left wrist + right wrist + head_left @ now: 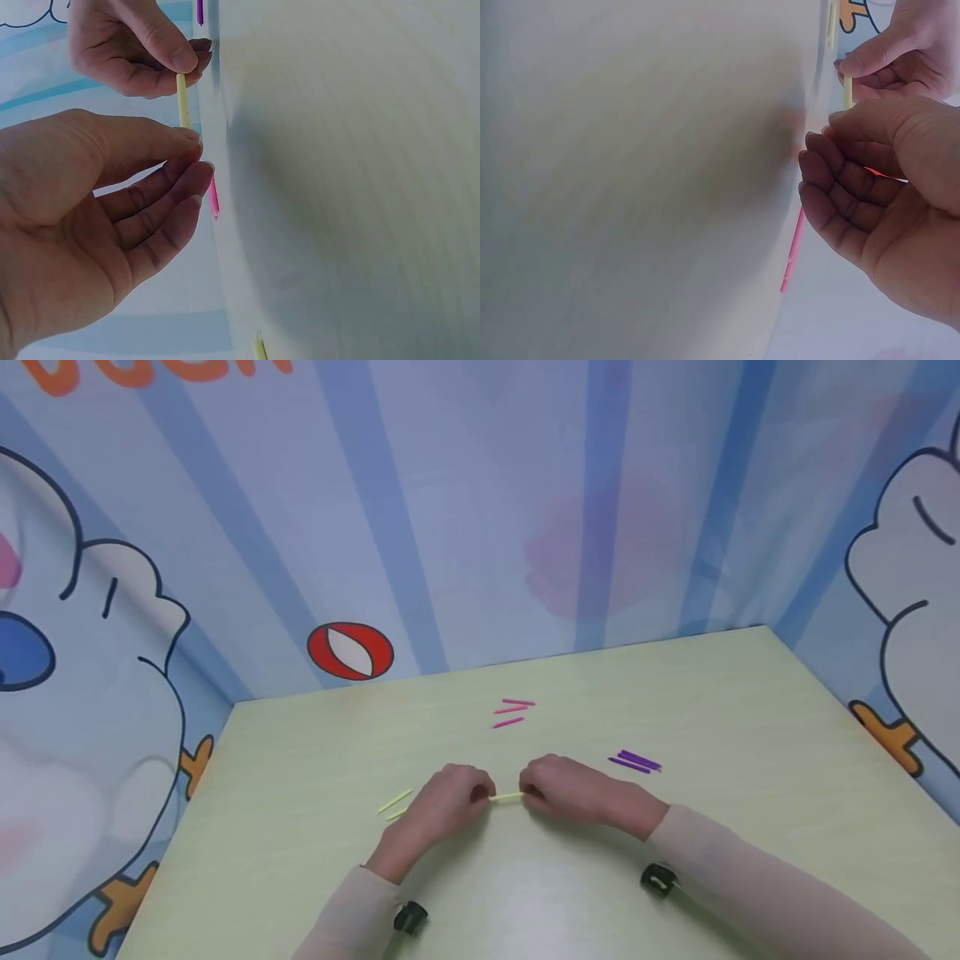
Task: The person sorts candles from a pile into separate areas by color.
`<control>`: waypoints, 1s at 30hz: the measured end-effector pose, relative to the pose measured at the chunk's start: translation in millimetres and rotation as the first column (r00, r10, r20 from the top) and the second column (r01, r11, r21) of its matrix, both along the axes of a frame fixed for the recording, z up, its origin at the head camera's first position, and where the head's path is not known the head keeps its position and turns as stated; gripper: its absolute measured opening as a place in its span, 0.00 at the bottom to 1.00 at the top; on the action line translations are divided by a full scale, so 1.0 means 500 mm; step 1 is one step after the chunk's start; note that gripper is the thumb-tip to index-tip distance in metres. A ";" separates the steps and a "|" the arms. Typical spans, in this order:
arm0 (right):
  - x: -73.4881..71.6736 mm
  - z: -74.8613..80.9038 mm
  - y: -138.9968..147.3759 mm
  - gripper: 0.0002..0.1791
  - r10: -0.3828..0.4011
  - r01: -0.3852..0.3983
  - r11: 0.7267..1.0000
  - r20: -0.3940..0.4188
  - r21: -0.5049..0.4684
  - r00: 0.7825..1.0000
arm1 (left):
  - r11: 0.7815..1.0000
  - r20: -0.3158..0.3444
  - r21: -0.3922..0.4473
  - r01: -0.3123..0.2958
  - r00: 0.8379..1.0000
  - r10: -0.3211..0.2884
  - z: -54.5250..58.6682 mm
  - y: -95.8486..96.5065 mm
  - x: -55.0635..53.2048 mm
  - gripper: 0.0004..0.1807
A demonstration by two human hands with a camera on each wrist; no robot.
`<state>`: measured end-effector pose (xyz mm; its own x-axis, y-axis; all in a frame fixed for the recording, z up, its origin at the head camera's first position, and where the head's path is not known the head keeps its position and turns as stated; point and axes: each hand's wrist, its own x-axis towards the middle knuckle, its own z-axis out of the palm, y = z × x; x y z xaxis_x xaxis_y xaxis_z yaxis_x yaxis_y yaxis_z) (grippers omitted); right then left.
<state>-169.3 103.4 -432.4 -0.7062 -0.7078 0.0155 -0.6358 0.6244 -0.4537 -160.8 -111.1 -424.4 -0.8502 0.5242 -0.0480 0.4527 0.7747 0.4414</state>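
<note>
Between my two hands stretches a thin yellow stick point(507, 797), like a small candle, above the pale table point(360, 752). My left hand point(452, 795) pinches one end between thumb and fingertips; my right hand point(564, 787) pinches the other end the same way. In the left wrist view, a bare length of the stick point(184, 101) shows between both sets of fingertips; its ends are hidden. Beside my left hand lie more yellow sticks point(395, 802), one partly covered by the hand. Several purple sticks point(634, 762) lie beyond my right wrist.
Several pink sticks point(513, 710) lie loosely grouped farther back on the table. A cartoon-printed blue backdrop point(510, 527) rises along the table's back and sides. Small black devices hang at both cuffs, one by the left sleeve point(348, 910), one under the right sleeve point(735, 860).
</note>
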 end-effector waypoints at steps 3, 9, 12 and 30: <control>-0.001 0.002 -0.008 0.08 0.007 -0.007 1.000 -0.006 0.000 1.000 | 1.000 -0.007 0.009 -0.005 1.000 0.005 0.003 -0.009 0.000 0.05; -0.002 0.005 -0.029 0.08 0.011 -0.011 1.000 -0.007 0.011 1.000 | 1.000 -0.011 0.011 -0.026 1.000 0.026 0.008 -0.026 -0.004 0.05; -0.003 0.004 -0.039 0.09 0.017 -0.017 1.000 -0.019 0.013 1.000 | 0.999 -0.009 0.015 -0.036 0.999 0.036 0.010 -0.035 -0.003 0.05; 0.003 0.000 -0.090 0.08 0.046 -0.045 0.999 -0.044 0.022 0.998 | 0.995 0.068 0.033 -0.099 0.993 0.097 0.003 -0.089 0.009 0.07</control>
<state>-167.6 58.6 -432.6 -0.6723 -0.7397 0.0304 -0.6828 0.6037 -0.4114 -156.3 -155.7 -422.8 -0.8931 0.4410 -0.0886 0.3442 0.7967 0.4968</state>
